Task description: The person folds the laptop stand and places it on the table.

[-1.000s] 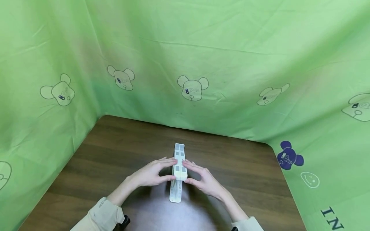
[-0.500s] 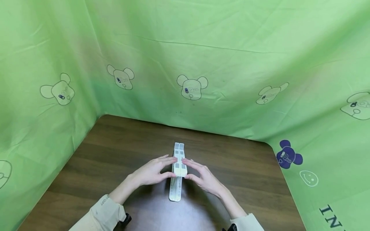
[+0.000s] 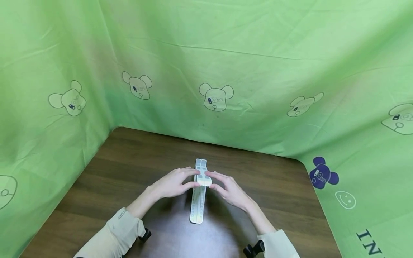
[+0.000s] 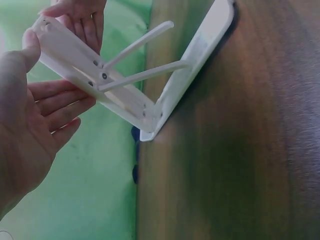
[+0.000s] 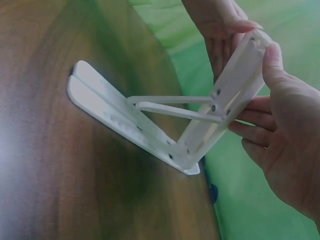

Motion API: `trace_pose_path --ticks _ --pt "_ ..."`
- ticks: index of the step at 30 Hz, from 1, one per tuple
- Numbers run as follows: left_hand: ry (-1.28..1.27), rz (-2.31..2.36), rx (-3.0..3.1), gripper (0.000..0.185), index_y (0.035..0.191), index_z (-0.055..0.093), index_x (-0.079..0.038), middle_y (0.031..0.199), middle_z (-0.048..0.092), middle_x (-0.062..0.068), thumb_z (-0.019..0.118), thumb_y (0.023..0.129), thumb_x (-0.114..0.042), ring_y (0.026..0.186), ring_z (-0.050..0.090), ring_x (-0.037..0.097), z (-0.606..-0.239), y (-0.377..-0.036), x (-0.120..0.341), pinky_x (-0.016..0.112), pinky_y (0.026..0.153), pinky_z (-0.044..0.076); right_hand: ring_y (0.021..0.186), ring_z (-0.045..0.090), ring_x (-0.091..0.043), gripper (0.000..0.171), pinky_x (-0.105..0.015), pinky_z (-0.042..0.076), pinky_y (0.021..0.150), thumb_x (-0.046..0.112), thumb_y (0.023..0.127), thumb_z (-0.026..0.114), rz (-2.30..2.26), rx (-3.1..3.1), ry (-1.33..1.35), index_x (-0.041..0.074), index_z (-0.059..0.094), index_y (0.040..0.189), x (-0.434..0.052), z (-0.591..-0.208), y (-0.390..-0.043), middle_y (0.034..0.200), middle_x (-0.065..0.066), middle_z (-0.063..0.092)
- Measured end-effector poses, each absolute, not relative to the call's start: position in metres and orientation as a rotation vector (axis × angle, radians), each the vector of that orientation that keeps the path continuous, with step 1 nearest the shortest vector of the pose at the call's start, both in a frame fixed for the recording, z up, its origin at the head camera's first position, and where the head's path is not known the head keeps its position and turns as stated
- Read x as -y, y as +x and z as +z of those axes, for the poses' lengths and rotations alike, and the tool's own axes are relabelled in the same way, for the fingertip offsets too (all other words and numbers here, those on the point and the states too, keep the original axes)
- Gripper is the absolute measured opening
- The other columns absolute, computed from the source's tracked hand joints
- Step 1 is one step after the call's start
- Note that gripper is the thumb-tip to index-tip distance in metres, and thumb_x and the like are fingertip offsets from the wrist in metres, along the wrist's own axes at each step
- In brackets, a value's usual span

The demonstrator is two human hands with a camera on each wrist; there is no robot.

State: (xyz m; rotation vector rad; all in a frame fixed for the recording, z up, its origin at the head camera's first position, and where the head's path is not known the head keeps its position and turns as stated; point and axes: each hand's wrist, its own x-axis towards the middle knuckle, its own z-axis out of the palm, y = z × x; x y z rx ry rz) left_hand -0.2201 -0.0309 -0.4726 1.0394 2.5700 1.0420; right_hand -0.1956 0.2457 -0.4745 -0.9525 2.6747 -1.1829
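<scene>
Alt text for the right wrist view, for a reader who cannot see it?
A right hand and a left hand pinch the raised panel of a white folding stand, propped open by two thin struts, its base flat on a dark wooden table.

Bright even light, table glare, blurry wrist views.

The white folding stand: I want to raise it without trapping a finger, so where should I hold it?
Hold the raised panel of the white folding stand by its free top end, one hand from each side, as the left hand and right hand do. That stays clear of the struts and the hinge at the far end.
</scene>
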Motion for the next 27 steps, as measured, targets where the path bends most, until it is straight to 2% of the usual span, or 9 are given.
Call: trace_pose_path --ticks 6,10,17,22,27 --pt "1.042 1.057 -2.568 0.052 0.149 0.067 -0.003 0.150 0.070 0.015 0.063 0.112 -0.041 0.146 0.063 0.035 -0.467 -0.229 0.028 0.054 0.124 0.050 0.138 0.068 -0.041 0.040 -0.060 0.054 0.116 0.017 0.111 0.063 -1.179 -2.685 -0.949 0.000 0.066 0.148 -0.245 -0.470 -0.204 0.146 -0.018 0.073" --pt "1.040 1.097 -2.559 0.051 0.147 0.067 0.000 0.146 0.073 0.016 0.063 0.113 -0.038 0.138 0.070 0.032 -0.466 -0.233 0.026 0.052 0.118 0.056 0.136 0.070 -0.038 0.038 -0.060 0.055 0.115 0.013 0.111 0.063 -1.171 -2.697 -0.901 -0.001 0.066 0.147 -0.244 -0.466 -0.207 0.144 -0.016 0.075" --pt "0.975 1.187 -2.545 0.048 0.142 0.070 0.000 0.139 0.077 0.014 0.061 0.114 -0.037 0.126 0.074 0.027 -0.465 -0.241 0.023 0.054 0.114 0.058 0.132 0.073 -0.036 0.036 -0.059 0.057 0.113 0.018 0.113 0.060 -1.183 -2.726 -0.806 0.000 0.069 0.144 -0.241 -0.462 -0.214 0.141 -0.015 0.076" --pt "0.906 1.254 -2.556 0.047 0.141 0.071 0.001 0.138 0.077 0.015 0.060 0.114 -0.036 0.118 0.072 0.024 -0.462 -0.248 0.019 0.056 0.113 0.057 0.128 0.075 -0.036 0.036 -0.058 0.058 0.111 0.021 0.116 0.056 -1.209 -2.751 -0.799 0.000 0.072 0.139 -0.239 -0.457 -0.222 0.136 -0.017 0.078" --pt "0.867 1.313 -2.559 0.045 0.136 0.072 0.004 0.134 0.078 0.019 0.059 0.115 -0.033 0.127 0.074 0.030 -0.459 -0.256 0.015 0.056 0.115 0.057 0.123 0.076 -0.039 0.033 -0.060 0.059 0.109 0.017 0.115 0.055 -1.247 -2.753 -0.769 -0.004 0.073 0.133 -0.237 -0.451 -0.231 0.128 -0.020 0.080"
